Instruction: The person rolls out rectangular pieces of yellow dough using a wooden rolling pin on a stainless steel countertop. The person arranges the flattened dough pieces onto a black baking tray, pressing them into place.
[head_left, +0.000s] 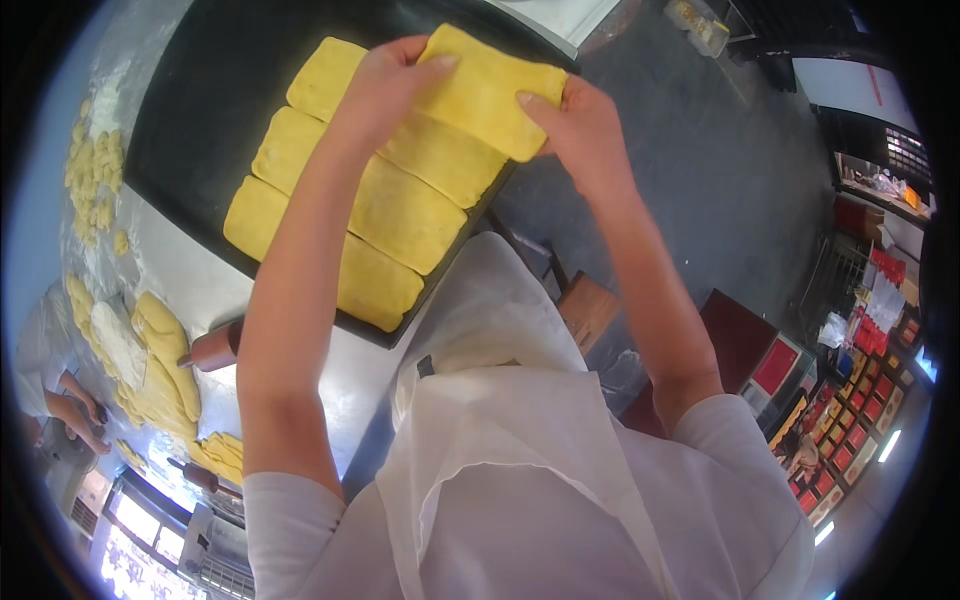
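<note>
Between my two hands a flat rectangular sheet of yellow dough is held up by its ends. My left hand pinches its left end, thumb on top. At the right end, my right hand grips the edge, also thumb uppermost. Below lies a black baking tray with several similar dough sheets side by side in rows. The held sheet is over the tray's right edge and partly covers the sheets under it. My left forearm hides part of the rows.
Left of the tray, a steel worktable carries a rolling pin, a folded mass of yellow dough, and small dough pieces amid flour. A co-worker's hands are at the far left. A wooden box stands below at right.
</note>
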